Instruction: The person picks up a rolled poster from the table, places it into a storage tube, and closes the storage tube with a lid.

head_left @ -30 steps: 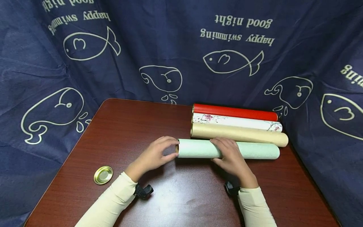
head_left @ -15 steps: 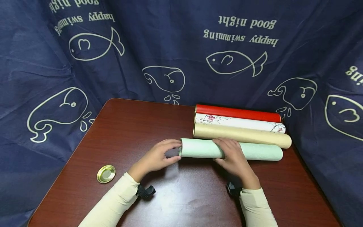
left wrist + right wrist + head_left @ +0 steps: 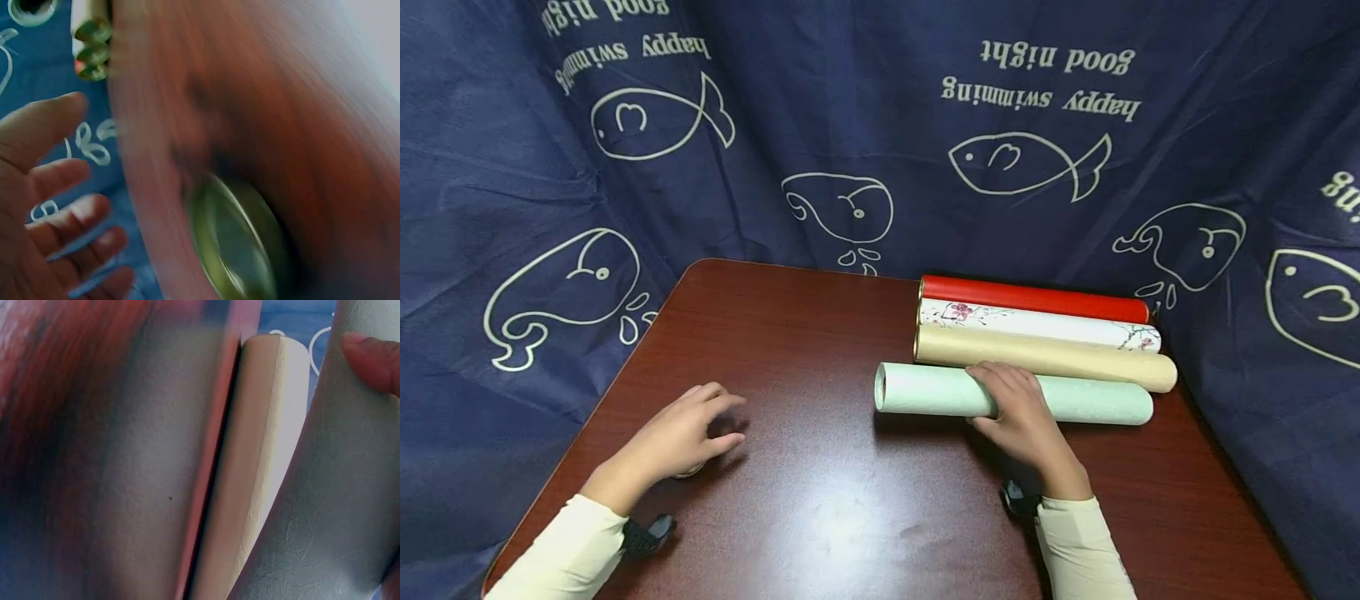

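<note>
My right hand (image 3: pixel 1018 417) grips the middle of a pale green paper tube (image 3: pixel 925 389) from above, thumb on the near side. The tube lies crosswise, its left end an open round mouth, with a shadow below it. In the right wrist view a thumb (image 3: pixel 375 362) presses on the tube's wall. My left hand (image 3: pixel 677 437) hovers at the left of the table, fingers spread and holding nothing. A shallow gold metal lid (image 3: pixel 240 244) lies on the table beneath it, mostly hidden by the hand in the head view.
Behind the green tube lie a beige tube (image 3: pixel 1037 354), a white tube with a blossom print (image 3: pixel 1037 322) and a red tube (image 3: pixel 1030 297), side by side. Their left ends carry gold lids. A blue curtain (image 3: pixel 850 100) hangs around the dark red wooden table (image 3: pixel 790 350).
My left hand has left the green tube's open end and moved left, over the gold lid. My right hand keeps its grip on the tube, which has stayed nearly in place.
</note>
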Motion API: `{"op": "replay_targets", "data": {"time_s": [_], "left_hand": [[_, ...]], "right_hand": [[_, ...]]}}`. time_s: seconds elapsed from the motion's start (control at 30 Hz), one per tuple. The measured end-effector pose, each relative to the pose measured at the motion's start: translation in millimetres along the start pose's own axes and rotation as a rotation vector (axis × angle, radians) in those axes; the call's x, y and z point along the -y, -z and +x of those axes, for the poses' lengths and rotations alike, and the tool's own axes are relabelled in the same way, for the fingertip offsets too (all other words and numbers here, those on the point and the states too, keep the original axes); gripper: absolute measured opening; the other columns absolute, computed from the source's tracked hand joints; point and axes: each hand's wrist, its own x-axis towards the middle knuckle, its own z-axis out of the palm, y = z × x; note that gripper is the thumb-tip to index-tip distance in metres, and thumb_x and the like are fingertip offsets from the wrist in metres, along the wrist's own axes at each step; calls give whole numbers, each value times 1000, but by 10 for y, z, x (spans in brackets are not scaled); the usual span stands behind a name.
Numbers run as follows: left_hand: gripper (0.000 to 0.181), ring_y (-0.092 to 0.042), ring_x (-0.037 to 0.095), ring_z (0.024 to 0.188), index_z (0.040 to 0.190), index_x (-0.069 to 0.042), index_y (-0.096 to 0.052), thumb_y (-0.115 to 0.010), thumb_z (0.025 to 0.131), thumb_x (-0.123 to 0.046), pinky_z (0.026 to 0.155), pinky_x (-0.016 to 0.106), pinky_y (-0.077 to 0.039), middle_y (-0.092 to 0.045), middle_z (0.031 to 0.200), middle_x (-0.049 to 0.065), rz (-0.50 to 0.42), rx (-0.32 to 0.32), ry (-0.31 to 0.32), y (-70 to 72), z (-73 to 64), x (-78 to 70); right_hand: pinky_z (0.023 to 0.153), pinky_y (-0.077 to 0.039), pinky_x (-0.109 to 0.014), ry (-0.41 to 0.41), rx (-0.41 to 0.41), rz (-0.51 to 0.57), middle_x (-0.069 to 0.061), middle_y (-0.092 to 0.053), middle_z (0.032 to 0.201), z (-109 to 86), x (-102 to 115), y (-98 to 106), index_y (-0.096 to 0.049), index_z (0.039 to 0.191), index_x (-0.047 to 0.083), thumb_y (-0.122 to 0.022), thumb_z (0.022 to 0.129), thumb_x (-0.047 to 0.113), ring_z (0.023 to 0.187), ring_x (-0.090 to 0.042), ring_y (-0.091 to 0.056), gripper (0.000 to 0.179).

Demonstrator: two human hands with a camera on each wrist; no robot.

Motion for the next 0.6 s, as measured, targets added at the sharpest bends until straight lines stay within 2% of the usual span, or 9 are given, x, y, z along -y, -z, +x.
{"op": "replay_targets", "data": {"time_s": [0.1,0.2,0.43,0.6], "left_hand": [[52,-54,21,89,117,-7,-69,-87,75,-33,74,41,-48,-58,99,1,48,95,100,110,-197,122],[61,-53,21,88,116,-9,-68,-90,68,-39,71,41,-48,-57,97,0,65,129,161,153,-319,191],[67,-56,27,94,121,-8,-66,-90,66,-39,77,46,-51,-59,104,4,41,138,153,72,-311,198],[67,-56,28,95,122,-7,-66,-91,65,-33,76,46,-51,-58,104,4,29,165,191,68,-322,188]], "right_hand": [[97,-36,-54,3,4,12,-12,-62,124,33,12,-31,-61,127,8,-92,56,6,115,-35,-56,77],[98,-35,-55,6,27,15,-12,-62,125,54,15,-58,-60,128,9,-91,59,7,116,-35,-56,76],[97,-34,-54,-19,9,9,-11,-62,123,-17,-2,-7,-61,125,9,-91,55,7,115,-33,-55,75],[97,-35,-54,-8,24,9,-11,-62,125,-30,-2,5,-60,127,9,-90,59,10,116,-34,-55,74]]}}
